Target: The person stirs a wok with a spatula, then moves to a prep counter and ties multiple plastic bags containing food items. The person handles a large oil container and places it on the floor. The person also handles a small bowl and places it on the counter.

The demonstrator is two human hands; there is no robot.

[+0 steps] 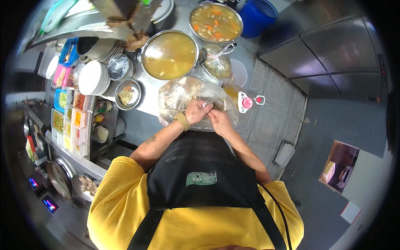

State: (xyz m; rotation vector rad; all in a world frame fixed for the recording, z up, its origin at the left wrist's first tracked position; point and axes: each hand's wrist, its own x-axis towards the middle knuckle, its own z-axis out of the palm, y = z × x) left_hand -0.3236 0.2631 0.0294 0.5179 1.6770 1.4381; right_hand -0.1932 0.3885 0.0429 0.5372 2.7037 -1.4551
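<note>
A large clear plastic bag (175,97) with brownish contents, hard to identify, lies at the near edge of the steel counter. My left hand (197,112), with a tan watch on its wrist, pinches the gathered plastic of this bag. Close against it, my right hand (220,121) also grips the bag's plastic with its fingertips. Just beyond the bag stands a wide steel pot of yellowish broth (168,56). A small steel bowl with dried leaves (126,95) sits to the left. On the right, large oil bottles with a red cap (247,102) stand beside the bag.
Farther back are a pot of soup with carrots (215,23), a tied plastic bag (218,67) and a blue barrel (257,17). Stacked white plates (92,78) and tubs of chopped vegetables (78,118) stand left. A steel refrigerator (331,56) is at the right.
</note>
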